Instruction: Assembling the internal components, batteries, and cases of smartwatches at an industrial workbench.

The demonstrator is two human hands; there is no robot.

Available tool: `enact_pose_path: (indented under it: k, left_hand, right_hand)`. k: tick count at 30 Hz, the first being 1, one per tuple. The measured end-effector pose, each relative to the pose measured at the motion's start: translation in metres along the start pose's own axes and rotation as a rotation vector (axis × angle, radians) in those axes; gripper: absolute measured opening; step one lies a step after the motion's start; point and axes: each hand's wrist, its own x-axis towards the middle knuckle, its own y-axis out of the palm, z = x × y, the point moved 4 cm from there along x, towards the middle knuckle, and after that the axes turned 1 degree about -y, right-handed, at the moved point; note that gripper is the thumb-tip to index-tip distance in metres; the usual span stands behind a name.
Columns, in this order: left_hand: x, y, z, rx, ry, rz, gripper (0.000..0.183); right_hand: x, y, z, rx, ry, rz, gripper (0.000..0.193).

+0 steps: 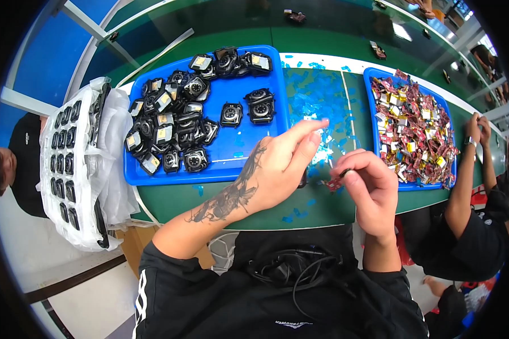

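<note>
My left hand [285, 164] is above the green bench, its index finger and thumb stretched to the right. Its other fingers are hidden underneath, and a dark edge [303, 180] of something shows below the palm. Just to the right, my right hand [373, 189] pinches a small reddish flexible circuit piece [335, 184] with a dark part between thumb and index finger. Beyond my left forearm lies a blue tray [220, 148] of black smartwatch cases [195, 160], piled mostly on its left side. A second blue tray [372, 135] is heaped with reddish circuit pieces [413, 135].
Bits of blue film [314, 101] litter the green bench [254, 209] between the trays. White plastic trays of watch cases [62, 164] are stacked at the left. Behind the bench runs a dark green conveyor belt [333, 39] with scattered parts. Co-worker's hands [476, 129] are at the right.
</note>
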Motion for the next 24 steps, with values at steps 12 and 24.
enact_pose_path:
  k: [12,24]
  left_hand:
    - [-0.004,0.009,0.002,0.027,0.203,0.048,0.026]
    - [-0.004,0.011,-0.003,0.266,0.453,-0.068,0.015]
  right_hand:
    - [0.002,0.020,-0.015,-0.058,0.056,0.027,0.011]
    - [0.002,0.007,0.000,-0.073,-0.022,0.047,0.014]
